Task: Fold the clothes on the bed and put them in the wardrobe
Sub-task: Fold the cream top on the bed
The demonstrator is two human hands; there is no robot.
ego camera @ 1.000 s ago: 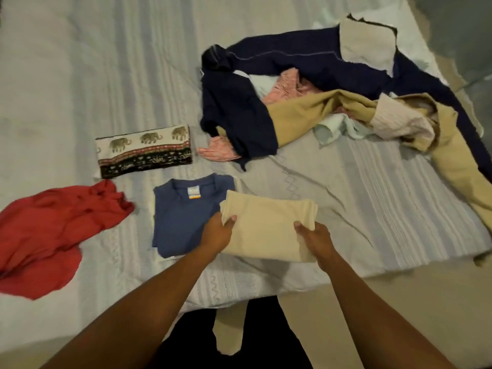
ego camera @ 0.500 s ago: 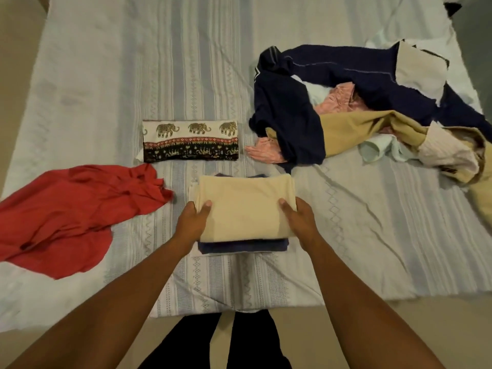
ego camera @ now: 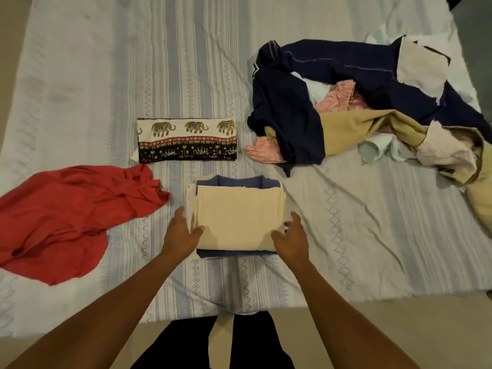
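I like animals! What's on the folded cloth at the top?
Gold elephants on the folded cloth, head view.

Folded stack (ego camera: 239,219) lying on the bed (ego camera: 106,62) at centre-near edge. Left hand (ego camera: 183,233) touching its 9 o'clock side, right hand (ego camera: 291,237) its 3 o'clock side. Patterned folded piece (ego camera: 187,139) lying at 12 o'clock; loose garment (ego camera: 66,219) spreading at 9 o'clock; unfolded heap (ego camera: 359,107) sprawling at 2 o'clock, well apart.
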